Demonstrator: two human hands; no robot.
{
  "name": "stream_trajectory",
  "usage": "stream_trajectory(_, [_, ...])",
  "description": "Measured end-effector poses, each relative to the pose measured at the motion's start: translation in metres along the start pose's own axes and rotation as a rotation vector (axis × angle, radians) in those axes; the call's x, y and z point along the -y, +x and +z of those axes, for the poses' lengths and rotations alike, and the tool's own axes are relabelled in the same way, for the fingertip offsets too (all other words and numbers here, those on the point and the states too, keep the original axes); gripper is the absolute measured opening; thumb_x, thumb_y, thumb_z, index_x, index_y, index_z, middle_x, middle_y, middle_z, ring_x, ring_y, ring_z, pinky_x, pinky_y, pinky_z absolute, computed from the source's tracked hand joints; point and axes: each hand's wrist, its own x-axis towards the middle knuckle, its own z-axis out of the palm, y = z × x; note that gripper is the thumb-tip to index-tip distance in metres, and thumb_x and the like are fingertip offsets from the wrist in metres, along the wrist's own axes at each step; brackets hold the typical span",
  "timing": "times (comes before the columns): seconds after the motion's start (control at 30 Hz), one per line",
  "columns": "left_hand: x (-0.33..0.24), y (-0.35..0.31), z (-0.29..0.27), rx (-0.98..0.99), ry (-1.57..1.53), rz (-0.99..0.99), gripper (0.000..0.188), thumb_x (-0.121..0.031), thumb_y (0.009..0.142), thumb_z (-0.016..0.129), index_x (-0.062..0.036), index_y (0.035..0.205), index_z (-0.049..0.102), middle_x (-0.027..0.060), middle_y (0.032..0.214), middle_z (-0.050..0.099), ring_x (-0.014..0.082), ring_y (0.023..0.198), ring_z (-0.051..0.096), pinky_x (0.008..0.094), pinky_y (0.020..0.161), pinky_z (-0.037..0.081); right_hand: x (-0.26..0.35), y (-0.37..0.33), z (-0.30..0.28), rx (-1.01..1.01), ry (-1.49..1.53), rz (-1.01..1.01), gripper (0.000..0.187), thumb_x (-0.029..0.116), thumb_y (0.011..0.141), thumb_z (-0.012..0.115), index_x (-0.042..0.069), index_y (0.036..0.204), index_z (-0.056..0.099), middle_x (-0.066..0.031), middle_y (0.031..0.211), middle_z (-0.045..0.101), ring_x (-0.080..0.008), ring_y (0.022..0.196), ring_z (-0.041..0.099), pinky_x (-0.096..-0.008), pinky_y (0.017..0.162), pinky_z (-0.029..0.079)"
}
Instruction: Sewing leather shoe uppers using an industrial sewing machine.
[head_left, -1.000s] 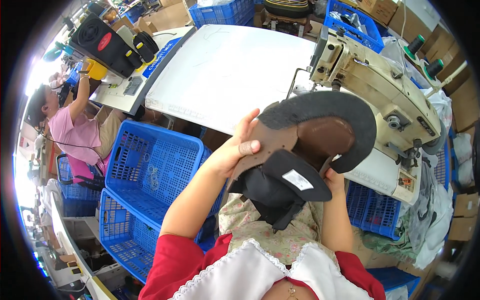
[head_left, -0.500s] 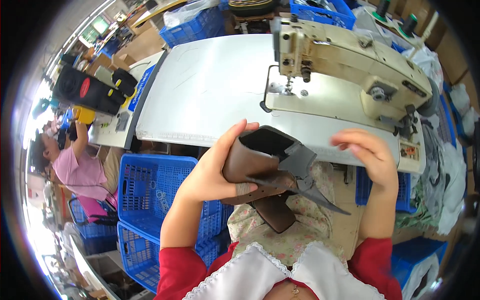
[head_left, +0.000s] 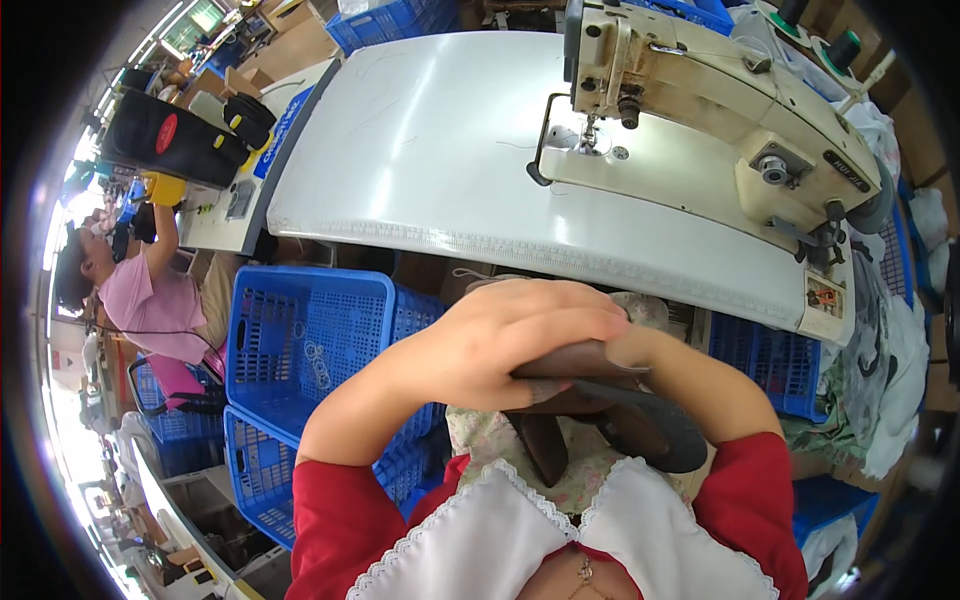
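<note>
Above my lap, my left hand (head_left: 520, 335) is closed over a brown leather piece (head_left: 570, 362) with a dark lining; it looks like a shoe upper. The left thumb lies along its near side and the fingers bend over its top. Dark brown flaps (head_left: 640, 430) of the piece hang below, toward my apron. From the right, my right hand (head_left: 632, 348) meets the left fingertips at the piece's right end. It is blurred and its fingers are hidden, so its grip does not show.
Beyond my hands stands a white table (head_left: 420, 150) with a cream sewing machine (head_left: 720, 110) at its right. Blue crates (head_left: 310, 340) are stacked to my left, and another blue crate (head_left: 765, 360) sits under the table. A co-worker in pink (head_left: 150, 290) sits at the far left.
My left hand has rolled over the top of the leather piece, whose dark opening no longer shows. My right hand has come in from the right to the piece. The view has shifted slightly.
</note>
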Motion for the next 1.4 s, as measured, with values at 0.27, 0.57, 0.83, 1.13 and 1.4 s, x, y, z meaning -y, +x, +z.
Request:
stream_trajectory(0.27, [0.007, -0.014, -0.026, 0.074, 0.044, -0.366, 0.079, -0.011, 0.065, 0.083, -0.0037, 0.136, 0.048, 0.0151, 0.130, 0.060, 0.0303, 0.121, 0.057, 0.0380, 0.103, 0.044, -0.034, 0.005, 0.012, -0.192, 0.424, 0.077, 0.033, 0.022, 0.094, 0.062, 0.001, 0.120, 0.062, -0.0111, 0.120, 0.064, -0.0183, 0.111, 0.061, -0.0304, 0.093, 0.048])
stream_trajectory(0.57, [0.052, 0.025, -0.049, 0.015, 0.038, -0.554, 0.090, -0.017, 0.062, 0.081, -0.0084, 0.143, 0.044, 0.0135, 0.129, 0.059, 0.0258, 0.123, 0.054, 0.0358, 0.106, 0.039, 0.012, -0.056, -0.006, -0.470, 0.149, -0.078, 0.035, 0.000, 0.082, 0.059, -0.002, 0.117, 0.063, -0.0099, 0.105, 0.069, -0.0115, 0.097, 0.062, -0.0285, 0.082, 0.050])
stream_trajectory(0.83, [0.135, 0.075, -0.074, 0.180, -0.056, -0.848, 0.076, -0.029, 0.068, 0.085, 0.0038, 0.129, 0.053, 0.0189, 0.116, 0.065, 0.0268, 0.105, 0.063, 0.0354, 0.093, 0.049, 0.003, -0.032, -0.073, -0.683, 0.079, -0.091, 0.043, -0.004, 0.085, 0.052, -0.001, 0.127, 0.057, -0.0120, 0.111, 0.069, -0.0189, 0.103, 0.065, -0.0312, 0.089, 0.050])
stream_trajectory(1.13, [0.200, 0.099, -0.070, 0.177, 0.237, -0.966, 0.053, -0.028, 0.065, 0.085, 0.0029, 0.105, 0.067, 0.0172, 0.095, 0.071, 0.0264, 0.088, 0.068, 0.0352, 0.081, 0.052, -0.030, 0.020, -0.123, -0.664, -0.684, 0.303, 0.039, 0.019, 0.088, 0.060, 0.007, 0.125, 0.057, -0.0187, 0.119, 0.063, -0.0391, 0.109, 0.059, -0.0459, 0.094, 0.047])
stream_trajectory(1.4, [0.212, 0.106, -0.050, 0.224, 0.470, -0.989, 0.051, -0.036, 0.065, 0.083, -0.0011, 0.100, 0.070, 0.0175, 0.093, 0.072, 0.0316, 0.086, 0.069, 0.0392, 0.078, 0.053, -0.056, 0.048, -0.097, -0.776, -0.822, 0.037, 0.040, 0.026, 0.088, 0.058, 0.007, 0.123, 0.056, -0.0176, 0.129, 0.056, -0.0342, 0.121, 0.052, -0.0454, 0.100, 0.043])
